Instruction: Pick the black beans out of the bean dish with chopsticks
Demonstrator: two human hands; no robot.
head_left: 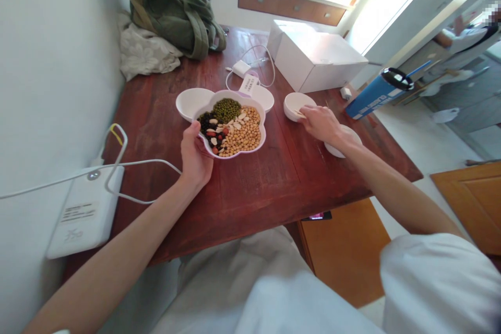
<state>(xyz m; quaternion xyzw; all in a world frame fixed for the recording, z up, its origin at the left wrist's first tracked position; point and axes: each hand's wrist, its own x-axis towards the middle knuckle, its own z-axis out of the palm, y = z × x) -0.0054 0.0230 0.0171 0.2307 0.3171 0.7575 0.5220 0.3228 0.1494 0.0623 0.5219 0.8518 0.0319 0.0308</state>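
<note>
My left hand (197, 159) grips the left rim of a scalloped white dish (263, 142), thumb over the edge, and tilts it towards me above the table. Inside the dish lie green beans (227, 110), black beans (205, 120), yellow soybeans (245, 138) and several pale and reddish peanuts (235, 126). Over the rim of a small white bowl (293, 104) my right hand (319, 122) is closed in a pinch; a small pale bit shows at its fingertips, too small to name. Another white bowl (190, 102) sits behind the dish, and a third white bowl (334, 150) is partly under my right forearm.
A white box (313, 57), a charger with cable (241, 68) and a blue tumbler (376, 94) stand towards the back and right. At the back left is a green bag (168, 5). A white router-like device (86, 214) with cables leans at the left wall. A person (465, 36) is at far right.
</note>
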